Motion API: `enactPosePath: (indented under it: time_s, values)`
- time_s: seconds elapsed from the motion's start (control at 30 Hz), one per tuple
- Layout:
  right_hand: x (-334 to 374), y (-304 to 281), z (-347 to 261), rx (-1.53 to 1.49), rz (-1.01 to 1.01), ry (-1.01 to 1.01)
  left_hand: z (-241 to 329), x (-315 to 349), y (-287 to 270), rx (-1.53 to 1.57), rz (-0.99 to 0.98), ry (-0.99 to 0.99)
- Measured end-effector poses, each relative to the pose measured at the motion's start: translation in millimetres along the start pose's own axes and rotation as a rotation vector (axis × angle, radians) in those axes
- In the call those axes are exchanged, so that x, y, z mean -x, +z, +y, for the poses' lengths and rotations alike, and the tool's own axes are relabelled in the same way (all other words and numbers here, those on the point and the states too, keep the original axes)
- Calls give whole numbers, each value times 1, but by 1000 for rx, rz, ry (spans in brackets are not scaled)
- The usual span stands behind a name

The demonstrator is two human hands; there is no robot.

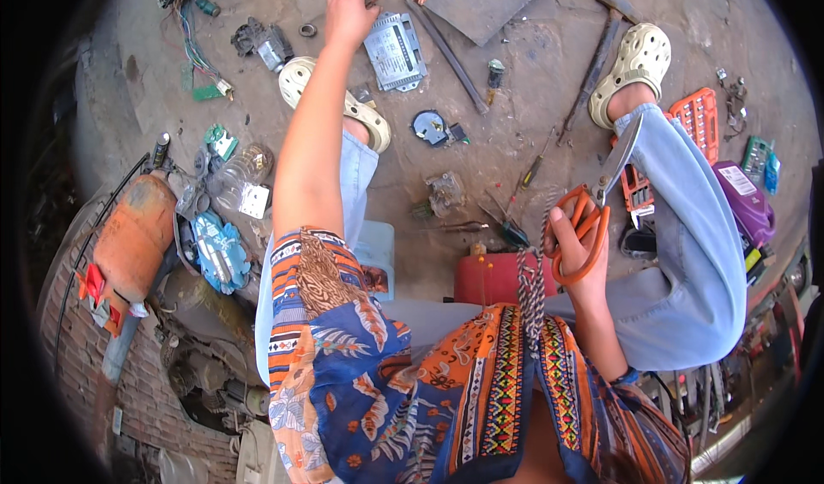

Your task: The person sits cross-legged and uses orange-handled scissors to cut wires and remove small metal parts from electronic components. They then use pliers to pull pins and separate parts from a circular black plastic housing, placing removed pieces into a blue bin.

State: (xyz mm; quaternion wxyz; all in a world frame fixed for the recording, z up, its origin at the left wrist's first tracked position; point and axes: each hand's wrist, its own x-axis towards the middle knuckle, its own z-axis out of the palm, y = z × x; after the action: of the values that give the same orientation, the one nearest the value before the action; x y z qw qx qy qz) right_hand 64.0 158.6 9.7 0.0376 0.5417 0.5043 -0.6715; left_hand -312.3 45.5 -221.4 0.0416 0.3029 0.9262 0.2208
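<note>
My left hand (348,12) reaches far out at the top edge, its fingers curled around a small dark thing that I cannot make out. Just to its right lies a silver rectangular metal module (396,52) with a printed label. My right hand (577,248) holds a pair of scissors (590,226) by the orange handles, above my bent right leg. The scissors' blades point up and away, close to my shin. Beside that hand hangs a black-and-white braided cord (530,299).
A hammer (601,55) and a metal bar (446,55) lie on the floor. Nearer are a round blue-faced part (431,128), a screwdriver (534,171) and a red box (493,278). An orange tool case (693,124) and a purple bottle (745,196) stand right; a rusty orange cylinder (133,235) is left.
</note>
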Motion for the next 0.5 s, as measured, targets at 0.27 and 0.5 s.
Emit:
enactPosePath:
  time_s: [0.27,0.5]
  values:
    - [-1,1,12,49,-57,-16,57,108,26,130,247,-591]
    - [-53,5,93,385,136,-131,113,227,62,383,379,-989]
